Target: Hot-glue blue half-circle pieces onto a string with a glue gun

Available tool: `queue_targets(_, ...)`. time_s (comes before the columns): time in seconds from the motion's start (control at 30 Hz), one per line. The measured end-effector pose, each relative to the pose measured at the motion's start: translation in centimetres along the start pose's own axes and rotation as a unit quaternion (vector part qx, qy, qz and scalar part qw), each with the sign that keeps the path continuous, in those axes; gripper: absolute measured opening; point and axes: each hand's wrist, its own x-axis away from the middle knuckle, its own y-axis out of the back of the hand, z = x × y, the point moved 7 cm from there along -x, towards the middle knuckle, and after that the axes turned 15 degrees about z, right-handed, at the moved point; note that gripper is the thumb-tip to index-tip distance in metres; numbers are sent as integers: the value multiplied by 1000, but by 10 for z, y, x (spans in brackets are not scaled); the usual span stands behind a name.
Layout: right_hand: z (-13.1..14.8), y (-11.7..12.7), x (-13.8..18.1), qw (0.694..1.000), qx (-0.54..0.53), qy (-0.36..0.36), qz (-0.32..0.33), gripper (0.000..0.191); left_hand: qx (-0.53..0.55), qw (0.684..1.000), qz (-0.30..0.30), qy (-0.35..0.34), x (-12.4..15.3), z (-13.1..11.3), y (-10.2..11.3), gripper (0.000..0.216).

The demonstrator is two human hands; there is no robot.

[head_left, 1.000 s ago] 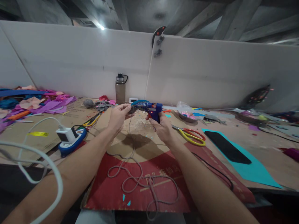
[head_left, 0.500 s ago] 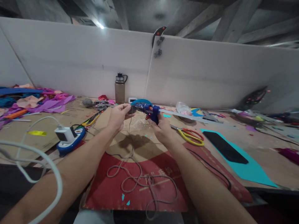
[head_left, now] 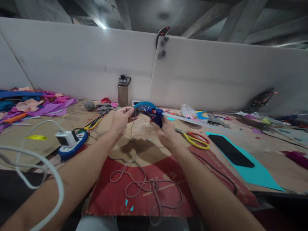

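Observation:
My right hand (head_left: pixel 168 132) is wrapped round a blue hot glue gun (head_left: pixel 157 116), its nozzle pointing left. A long translucent glue stick (head_left: pixel 187 120) juts from the gun's back end. With its fingers pinched, my left hand (head_left: pixel 120 120) holds a small dark grey piece (head_left: pixel 136 112) right at the nozzle; its exact shape is hard to make out. From that piece a thin grey cord (head_left: pixel 154 186) hangs down and lies in loops on the red and brown cardboard (head_left: pixel 108 199). Behind the gun shows the curved top of a blue object (head_left: pixel 145 104).
Red-and-yellow-handled scissors (head_left: pixel 196 140) and a black phone (head_left: pixel 231 150) on turquoise sheet (head_left: pixel 264 181) lie right. Left are a blue power strip (head_left: pixel 72 150) with a white charger (head_left: pixel 66 139), a looping white cable (head_left: pixel 57 179) and fabric scraps (head_left: pixel 50 109). A bottle (head_left: pixel 123 93) stands behind.
Both hands keep their hold, the glue gun staying against the grey piece with almost no movement. The whole view has shifted very slightly.

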Motion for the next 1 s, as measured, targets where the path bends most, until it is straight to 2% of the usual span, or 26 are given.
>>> queue_targets(0.23, -6, -2, 1, 999, 29, -21, -5, 33, -12, 1000, -1, -9, -1, 0, 0, 16)
queue_targets(0.57, -3, 2, 0, 1000, -7, -7, -7, 32, 3, 1000, -25, -19, -2, 0, 8, 17)
queue_targets(1.0, -2, 4, 0, 1000, 6, -13, -11, 34, 2, 999, -29, -29, -1, -4, 9, 17)
